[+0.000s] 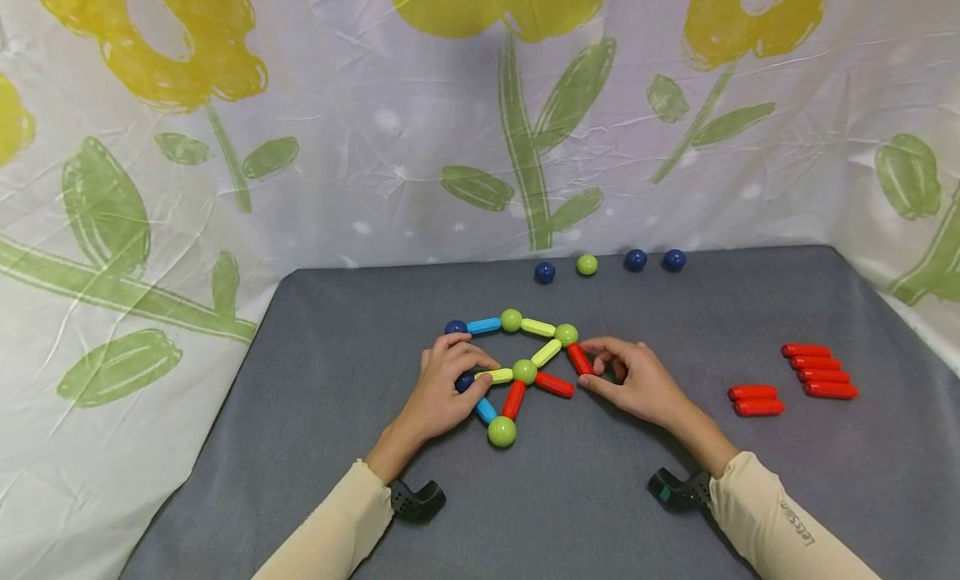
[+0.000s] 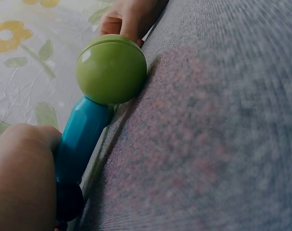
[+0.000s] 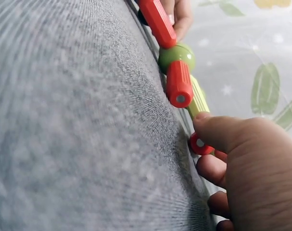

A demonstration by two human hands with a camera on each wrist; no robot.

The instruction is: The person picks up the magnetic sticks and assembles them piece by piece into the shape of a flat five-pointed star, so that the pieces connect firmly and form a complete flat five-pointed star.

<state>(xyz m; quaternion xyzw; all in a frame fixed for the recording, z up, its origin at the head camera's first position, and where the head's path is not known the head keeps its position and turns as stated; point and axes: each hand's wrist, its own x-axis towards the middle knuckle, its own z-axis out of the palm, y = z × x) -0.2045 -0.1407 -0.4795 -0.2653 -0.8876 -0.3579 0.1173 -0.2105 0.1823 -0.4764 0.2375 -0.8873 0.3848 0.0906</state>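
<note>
A flat figure of magnetic rods and balls lies on the grey table. My left hand [image 1: 444, 382] pinches a yellow-green rod [image 1: 498, 376] between thumb and fingers, beside a dark blue ball [image 1: 464, 382]. That rod meets a central green ball [image 1: 524, 371], from which two more red rods [image 1: 555, 385] stick out. On the right, my right hand [image 1: 636, 383] pinches a red rod [image 1: 579, 359] that touches the upper right green ball [image 1: 566, 334]; its free end shows in the right wrist view. A blue rod [image 2: 80, 139] and lower green ball [image 2: 112, 70] fill the left wrist view.
Three dark blue balls [image 1: 635, 260] and a green ball [image 1: 587, 265] line the table's back edge. Several loose red rods [image 1: 821, 372] lie at the right, with two more red rods [image 1: 755, 400] nearer. A flowered cloth [image 1: 360, 147] hangs behind.
</note>
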